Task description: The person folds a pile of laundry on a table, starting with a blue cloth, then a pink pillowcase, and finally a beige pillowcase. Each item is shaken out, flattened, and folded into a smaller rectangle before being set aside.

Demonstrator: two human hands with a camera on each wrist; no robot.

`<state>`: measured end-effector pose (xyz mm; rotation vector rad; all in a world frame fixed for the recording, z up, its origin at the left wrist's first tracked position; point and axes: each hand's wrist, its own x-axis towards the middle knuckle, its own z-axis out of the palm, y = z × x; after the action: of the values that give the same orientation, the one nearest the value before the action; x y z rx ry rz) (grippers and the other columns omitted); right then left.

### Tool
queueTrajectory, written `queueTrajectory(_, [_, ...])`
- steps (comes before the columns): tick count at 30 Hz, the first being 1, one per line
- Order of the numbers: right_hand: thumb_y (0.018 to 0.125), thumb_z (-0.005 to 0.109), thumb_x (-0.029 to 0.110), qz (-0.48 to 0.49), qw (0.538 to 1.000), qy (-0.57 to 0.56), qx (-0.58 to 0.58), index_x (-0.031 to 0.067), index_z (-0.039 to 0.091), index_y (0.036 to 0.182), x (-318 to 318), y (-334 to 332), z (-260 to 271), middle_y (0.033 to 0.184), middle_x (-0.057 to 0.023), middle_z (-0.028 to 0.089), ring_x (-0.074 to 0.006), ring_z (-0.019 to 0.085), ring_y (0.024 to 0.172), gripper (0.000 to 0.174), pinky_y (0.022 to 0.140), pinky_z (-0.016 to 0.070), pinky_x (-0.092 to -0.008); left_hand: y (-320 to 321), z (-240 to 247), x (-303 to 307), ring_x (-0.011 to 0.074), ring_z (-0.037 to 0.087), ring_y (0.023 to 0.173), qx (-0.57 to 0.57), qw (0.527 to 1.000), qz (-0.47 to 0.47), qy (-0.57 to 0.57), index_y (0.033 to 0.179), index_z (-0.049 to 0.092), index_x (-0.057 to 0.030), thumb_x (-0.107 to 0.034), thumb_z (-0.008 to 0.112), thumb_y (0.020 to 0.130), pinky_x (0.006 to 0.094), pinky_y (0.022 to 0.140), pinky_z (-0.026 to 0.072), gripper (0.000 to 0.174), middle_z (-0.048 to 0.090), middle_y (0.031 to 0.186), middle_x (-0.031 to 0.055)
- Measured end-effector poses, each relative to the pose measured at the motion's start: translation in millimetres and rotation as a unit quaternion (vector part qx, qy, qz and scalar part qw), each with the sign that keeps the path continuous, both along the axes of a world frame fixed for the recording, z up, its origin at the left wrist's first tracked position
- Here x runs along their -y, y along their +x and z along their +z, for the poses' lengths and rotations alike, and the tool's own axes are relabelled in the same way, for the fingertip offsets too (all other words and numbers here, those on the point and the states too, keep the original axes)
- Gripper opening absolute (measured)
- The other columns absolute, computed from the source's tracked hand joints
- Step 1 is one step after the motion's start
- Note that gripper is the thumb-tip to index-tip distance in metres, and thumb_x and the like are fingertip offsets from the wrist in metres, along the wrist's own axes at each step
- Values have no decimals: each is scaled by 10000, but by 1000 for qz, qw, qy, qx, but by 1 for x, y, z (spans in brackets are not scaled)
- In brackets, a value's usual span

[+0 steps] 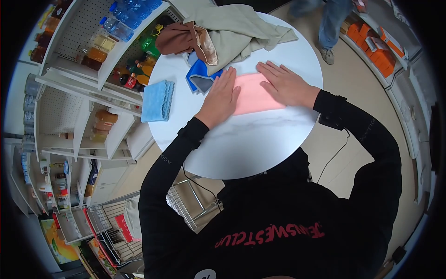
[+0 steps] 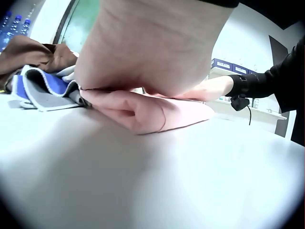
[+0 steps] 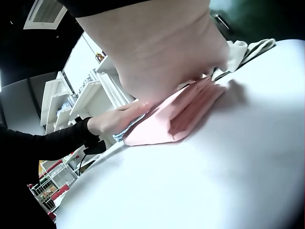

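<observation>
A pink cloth (image 1: pixel 256 95), folded into a flat rectangle, lies on the white round table (image 1: pixel 209 149). My left hand (image 1: pixel 221 98) rests on its left end with straight fingers. On its right end my right hand (image 1: pixel 289 86) lies flat, fingers straight and pointing up and left. Both wrist views show layered folds at the ends of the pink cloth (image 2: pixel 147 113). Just beyond the left fingertips is a blue and grey cloth (image 1: pixel 200 76). A folded light blue cloth (image 1: pixel 157 101) with a wavy edge sits at the table's left side.
A heap of a beige-grey cloth (image 1: pixel 241 30) and a brown garment (image 1: pixel 176 38) covers the table's far side. Shelves with bottles (image 1: pixel 116 29) stand at the left. A person's legs (image 1: pixel 332 23) are beyond the table, and a shopping cart (image 1: pixel 111 228) is at lower left.
</observation>
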<state>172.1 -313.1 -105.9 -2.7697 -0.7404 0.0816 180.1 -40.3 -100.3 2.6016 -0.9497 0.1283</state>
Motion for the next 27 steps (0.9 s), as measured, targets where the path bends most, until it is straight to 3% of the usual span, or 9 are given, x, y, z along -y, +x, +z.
queueTrajectory(6, [1128,360,411,37,997,52,52,39,270,1640,-25,9,-4,1702,-154,301,-325,253,1589,639,1288,237,-486,17,-21,26,354,279,1576,38,998,-22,35,1602,304,60,-327,427,1111,480,1286,211,637,325,1670,242])
queueTrajectory(12, [1133,354,398,22,997,53,59,44,256,1648,-2,20,-21,1712,-145,285,-324,244,1592,632,1300,207,-468,18,-12,-1,351,235,1593,-55,998,-37,10,1611,269,68,-344,391,1118,486,1293,188,654,296,1683,244])
queueTrajectory(17, [1135,353,380,-15,997,73,30,34,255,1645,-17,19,-9,1710,-152,286,-322,249,1591,624,1303,191,-464,23,2,-7,357,223,1596,-70,997,-36,-9,1620,241,63,-356,389,1117,483,1297,177,671,274,1692,243])
queueTrajectory(19, [1136,348,369,-1,994,75,77,31,247,1647,-41,19,-9,1710,-156,284,-318,244,1592,621,1306,182,-464,27,-7,4,357,225,1595,-69,997,-36,-26,1623,236,60,-359,390,1116,480,1298,176,674,270,1694,242])
queueTrajectory(22, [1135,346,355,5,992,69,108,28,242,1649,-48,16,-20,1708,-159,286,-313,239,1594,618,1307,176,-464,29,-24,19,353,246,1587,-1,999,-25,43,1619,251,59,-362,401,1113,465,1295,184,675,283,1688,244])
queueTrajectory(27, [1120,353,358,14,993,58,101,13,267,1638,-43,14,-27,1696,-167,311,-303,238,1597,628,1306,184,-467,20,-20,11,338,238,1592,-33,997,-24,60,1620,244,57,-370,414,1106,466,1297,181,690,269,1698,231])
